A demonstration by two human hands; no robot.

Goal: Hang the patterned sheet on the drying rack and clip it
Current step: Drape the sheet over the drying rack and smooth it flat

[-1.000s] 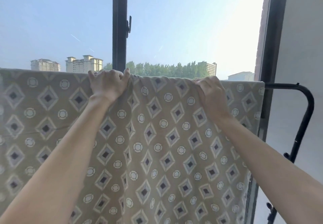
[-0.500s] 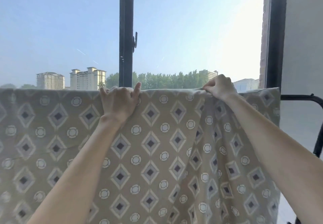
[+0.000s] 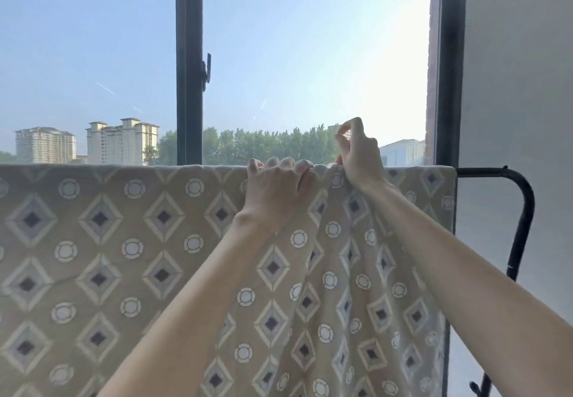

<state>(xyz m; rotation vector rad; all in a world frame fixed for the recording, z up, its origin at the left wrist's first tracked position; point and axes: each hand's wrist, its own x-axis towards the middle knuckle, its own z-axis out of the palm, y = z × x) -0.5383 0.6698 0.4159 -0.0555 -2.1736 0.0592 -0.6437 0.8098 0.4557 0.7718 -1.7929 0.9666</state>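
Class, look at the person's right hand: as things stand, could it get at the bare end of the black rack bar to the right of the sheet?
Probably yes. The right hand is at the sheet's top edge, and the bare rack bar lies just to its right at the same height, with nothing visible between them but draped cloth.

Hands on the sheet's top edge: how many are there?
2. The left hand grips the top edge of the patterned sheet near the middle; the right hand touches the same edge just beside it, index finger and thumb raised. None looks hidden.
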